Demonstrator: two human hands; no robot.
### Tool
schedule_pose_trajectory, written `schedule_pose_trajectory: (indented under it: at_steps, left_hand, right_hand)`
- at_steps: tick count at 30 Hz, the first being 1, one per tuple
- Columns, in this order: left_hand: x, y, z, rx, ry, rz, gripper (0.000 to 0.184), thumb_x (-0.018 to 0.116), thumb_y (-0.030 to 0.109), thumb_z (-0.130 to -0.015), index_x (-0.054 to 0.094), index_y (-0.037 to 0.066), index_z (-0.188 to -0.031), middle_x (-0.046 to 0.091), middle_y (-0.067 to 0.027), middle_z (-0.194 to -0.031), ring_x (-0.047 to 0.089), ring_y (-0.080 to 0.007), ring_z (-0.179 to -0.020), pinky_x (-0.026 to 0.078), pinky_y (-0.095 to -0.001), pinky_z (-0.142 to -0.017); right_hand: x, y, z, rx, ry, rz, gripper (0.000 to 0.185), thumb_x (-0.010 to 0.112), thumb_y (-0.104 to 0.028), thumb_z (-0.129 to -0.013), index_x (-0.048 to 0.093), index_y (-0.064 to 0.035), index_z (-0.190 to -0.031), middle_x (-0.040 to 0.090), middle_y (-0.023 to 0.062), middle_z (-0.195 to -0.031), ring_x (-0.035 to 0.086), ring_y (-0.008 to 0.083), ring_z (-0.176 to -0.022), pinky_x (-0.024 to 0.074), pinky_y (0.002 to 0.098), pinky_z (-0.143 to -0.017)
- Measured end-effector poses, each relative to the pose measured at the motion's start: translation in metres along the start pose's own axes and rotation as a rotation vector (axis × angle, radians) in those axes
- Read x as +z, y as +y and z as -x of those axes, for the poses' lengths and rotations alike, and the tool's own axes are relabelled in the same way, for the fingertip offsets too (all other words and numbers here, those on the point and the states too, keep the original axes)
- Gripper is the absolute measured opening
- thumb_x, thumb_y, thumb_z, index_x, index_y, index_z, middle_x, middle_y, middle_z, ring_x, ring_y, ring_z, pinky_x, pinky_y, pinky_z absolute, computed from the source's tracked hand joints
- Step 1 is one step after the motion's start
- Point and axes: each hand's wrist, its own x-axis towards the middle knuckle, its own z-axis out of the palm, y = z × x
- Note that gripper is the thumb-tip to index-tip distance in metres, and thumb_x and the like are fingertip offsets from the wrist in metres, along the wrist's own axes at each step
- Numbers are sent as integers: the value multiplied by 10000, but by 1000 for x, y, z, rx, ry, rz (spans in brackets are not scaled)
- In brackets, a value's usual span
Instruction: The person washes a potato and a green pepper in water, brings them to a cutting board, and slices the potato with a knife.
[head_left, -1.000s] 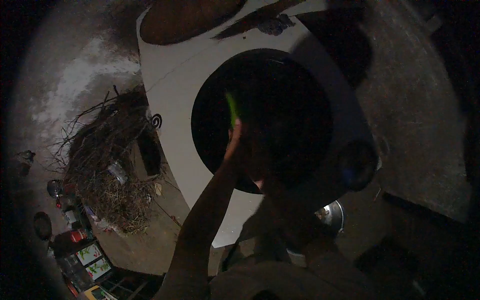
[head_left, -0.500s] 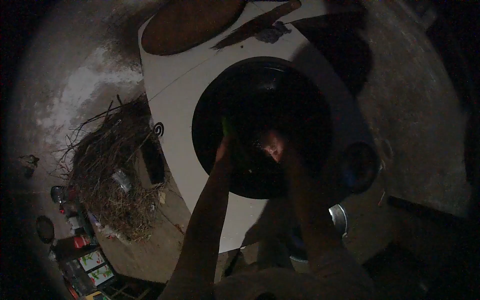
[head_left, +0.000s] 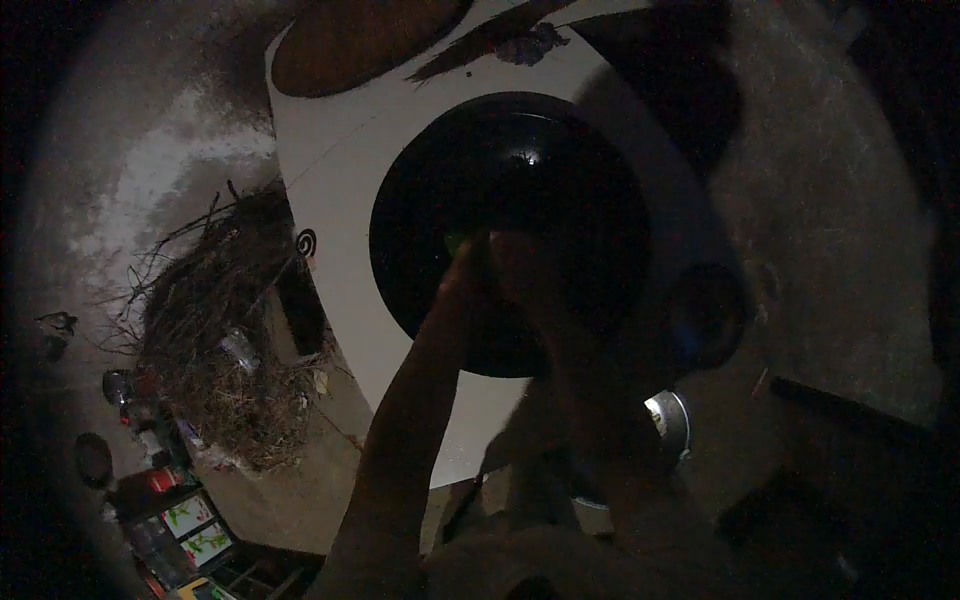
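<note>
A wide black basin (head_left: 590, 180) stands on a pale board, its inside very dark. Both hands reach down into it, close together near the middle. My left hand (head_left: 460, 268) is closed around a green thing (head_left: 456, 242) that shows at its fingertips, too dim to name. Beside it, nearly touching, is my right hand (head_left: 508, 265). Its fingers fade into the dark, so neither their pose nor anything in them can be made out.
A pale board (head_left: 335, 200) bears the basin, a brown round tray (head_left: 360, 45) and a mosquito coil (head_left: 307, 243). Dry twigs (head_left: 215, 290) are heaped at left. A dark round vessel (head_left: 710, 315) sits right of the basin; a shiny metal pot (head_left: 672, 425) is below.
My right hand has moved left across the basin to beside my left hand. The green thing stays at my left hand. The whole view has shifted slightly.
</note>
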Motion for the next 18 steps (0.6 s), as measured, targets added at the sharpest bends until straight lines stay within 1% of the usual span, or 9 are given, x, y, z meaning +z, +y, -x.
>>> schedule_pose_trajectory:
  at_steps: [4,7,13,18]
  left_hand:
    - [-11,3,2,16,2,-136,508,498,353,-862,391,79,-1276,457,-106,-1226,458,-248,-1090,382,-360,-910]
    - [-17,-5,3,17,47,-165,510,497,351,-863,386,80,-1281,452,-107,-1233,454,-248,-1096,378,-359,-915]
    - [-21,-16,-3,35,161,-227,515,495,346,-866,375,80,-1290,442,-110,-1246,445,-247,-1109,371,-358,-924]
    - [-8,-15,3,60,98,-325,519,493,342,-869,366,80,-1298,434,-112,-1256,438,-247,-1120,365,-357,-932]
  right_hand:
    - [-9,-2,-14,-11,38,-10,408,536,-312,-866,432,-87,-1190,561,85,-916,569,215,-819,490,359,-653]
    - [-7,-8,-26,-9,42,-30,407,536,-312,-866,433,-86,-1189,560,85,-919,569,215,-822,488,358,-656]
    - [14,-2,-8,-52,2,34,405,536,-312,-867,436,-84,-1187,560,86,-927,568,214,-827,486,356,-662]
    - [16,-11,-20,-65,11,41,404,535,-312,-867,439,-83,-1185,560,86,-933,568,214,-831,484,354,-668]
